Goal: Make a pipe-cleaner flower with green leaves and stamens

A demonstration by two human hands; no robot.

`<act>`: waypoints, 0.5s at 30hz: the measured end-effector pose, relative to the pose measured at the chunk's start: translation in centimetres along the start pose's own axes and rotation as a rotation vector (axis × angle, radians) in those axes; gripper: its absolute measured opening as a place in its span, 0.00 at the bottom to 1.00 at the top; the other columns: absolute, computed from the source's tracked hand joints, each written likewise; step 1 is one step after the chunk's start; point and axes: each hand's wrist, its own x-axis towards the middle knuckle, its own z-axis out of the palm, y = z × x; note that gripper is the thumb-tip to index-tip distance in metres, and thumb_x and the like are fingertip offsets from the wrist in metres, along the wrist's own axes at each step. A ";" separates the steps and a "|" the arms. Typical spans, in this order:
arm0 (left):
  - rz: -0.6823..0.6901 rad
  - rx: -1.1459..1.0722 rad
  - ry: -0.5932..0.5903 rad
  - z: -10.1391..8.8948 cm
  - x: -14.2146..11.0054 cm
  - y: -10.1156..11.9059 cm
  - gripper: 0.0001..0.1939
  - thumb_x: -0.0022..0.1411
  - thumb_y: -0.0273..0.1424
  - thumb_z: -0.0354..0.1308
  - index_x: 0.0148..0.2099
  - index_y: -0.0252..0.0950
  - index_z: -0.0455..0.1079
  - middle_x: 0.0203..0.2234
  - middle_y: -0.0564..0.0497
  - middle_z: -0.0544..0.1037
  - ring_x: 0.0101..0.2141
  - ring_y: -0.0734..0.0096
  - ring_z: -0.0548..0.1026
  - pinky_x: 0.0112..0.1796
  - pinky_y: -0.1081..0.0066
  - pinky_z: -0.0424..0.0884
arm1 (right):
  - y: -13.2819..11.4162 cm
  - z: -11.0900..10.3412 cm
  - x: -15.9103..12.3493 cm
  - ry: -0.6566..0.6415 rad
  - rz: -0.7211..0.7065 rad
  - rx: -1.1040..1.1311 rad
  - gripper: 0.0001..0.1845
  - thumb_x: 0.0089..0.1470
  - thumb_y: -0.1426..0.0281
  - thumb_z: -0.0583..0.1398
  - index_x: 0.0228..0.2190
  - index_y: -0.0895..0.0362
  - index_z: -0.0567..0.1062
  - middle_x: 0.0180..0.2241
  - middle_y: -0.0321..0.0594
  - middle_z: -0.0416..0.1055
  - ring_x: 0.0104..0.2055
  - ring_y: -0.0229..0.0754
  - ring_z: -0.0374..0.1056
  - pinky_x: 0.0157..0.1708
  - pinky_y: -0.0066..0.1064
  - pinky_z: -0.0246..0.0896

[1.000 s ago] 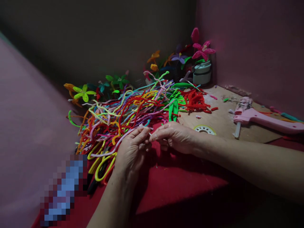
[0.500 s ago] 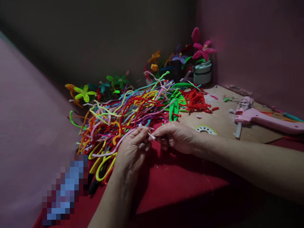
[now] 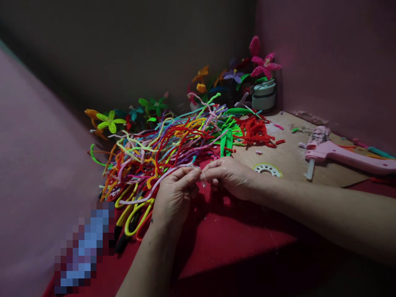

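Observation:
My left hand [image 3: 175,194] and my right hand [image 3: 229,175] meet fingertip to fingertip over the red cloth [image 3: 235,239]. Both pinch a short white pipe-cleaner piece [image 3: 197,169] between thumb and fingers. A long pale pink pipe cleaner [image 3: 145,192] trails left from under my left hand's fingers. Just beyond the hands lies a big tangled heap of coloured pipe cleaners [image 3: 173,140].
A pink glue gun [image 3: 337,152] lies on the brown board [image 3: 293,161] at right, near a small white ring [image 3: 267,168]. Finished pipe-cleaner flowers [image 3: 262,64] stand in the corner by a grey holder [image 3: 263,95]. Yellow-handled scissors [image 3: 133,214] lie left of my wrist.
My fingertips have closed together on the white piece, which showed as a slanted stub between the hands half a second ago. The hands have barely shifted.

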 end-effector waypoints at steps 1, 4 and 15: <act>0.011 0.014 0.007 0.0 0.0 0.0 0.06 0.46 0.28 0.62 0.29 0.30 0.70 0.19 0.55 0.68 0.16 0.86 0.59 0.17 0.81 0.53 | 0.1 0.0 0.1 0.002 0.000 0.001 0.09 0.37 0.73 0.60 0.13 0.59 0.64 0.12 0.29 0.53 0.16 0.29 0.47 0.17 0.27 0.39; 0.034 0.040 0.023 0.1 0.0 -0.1 0.07 0.45 0.29 0.63 0.29 0.31 0.71 0.20 0.54 0.70 0.18 0.85 0.61 0.19 0.80 0.55 | 0.0 0.2 0.1 0.003 0.008 0.011 0.09 0.37 0.74 0.59 0.13 0.59 0.64 0.12 0.29 0.54 0.16 0.29 0.47 0.18 0.27 0.39; 0.060 0.060 0.045 0.3 -0.2 0.1 0.09 0.46 0.29 0.63 0.32 0.31 0.71 0.19 0.55 0.69 0.17 0.86 0.61 0.18 0.81 0.56 | -0.5 0.3 -0.1 -0.044 0.051 0.148 0.05 0.38 0.75 0.59 0.16 0.60 0.67 0.16 0.31 0.61 0.18 0.30 0.54 0.21 0.27 0.47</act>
